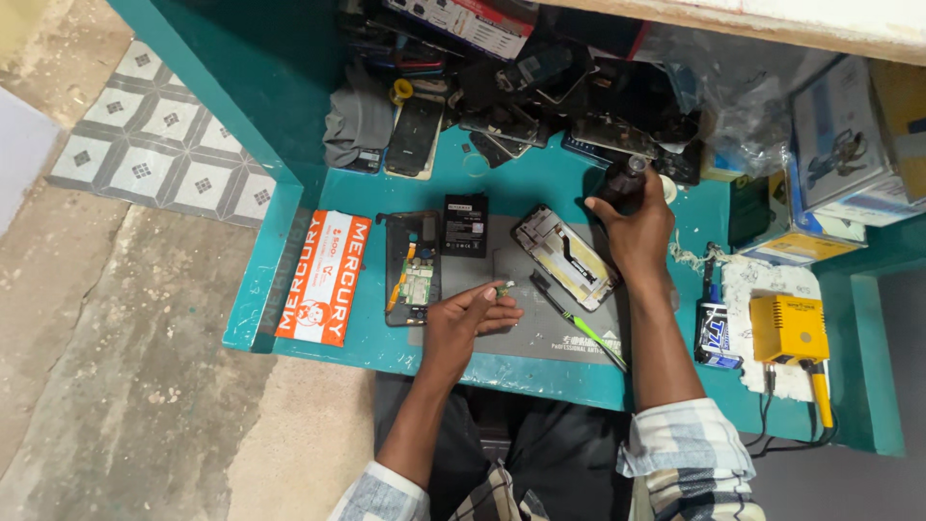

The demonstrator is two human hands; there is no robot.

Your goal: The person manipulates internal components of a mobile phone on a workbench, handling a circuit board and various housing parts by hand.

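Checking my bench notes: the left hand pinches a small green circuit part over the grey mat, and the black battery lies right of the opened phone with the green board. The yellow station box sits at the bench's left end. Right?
One slip: the head view shows the yellow station box at the bench's right end, not the left. The rest stands.

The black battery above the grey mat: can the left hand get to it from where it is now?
Probably yes. The left hand rests on the grey mat, pinching a small part. The black battery lies flat just beyond it with nothing between, but the fingers are occupied.
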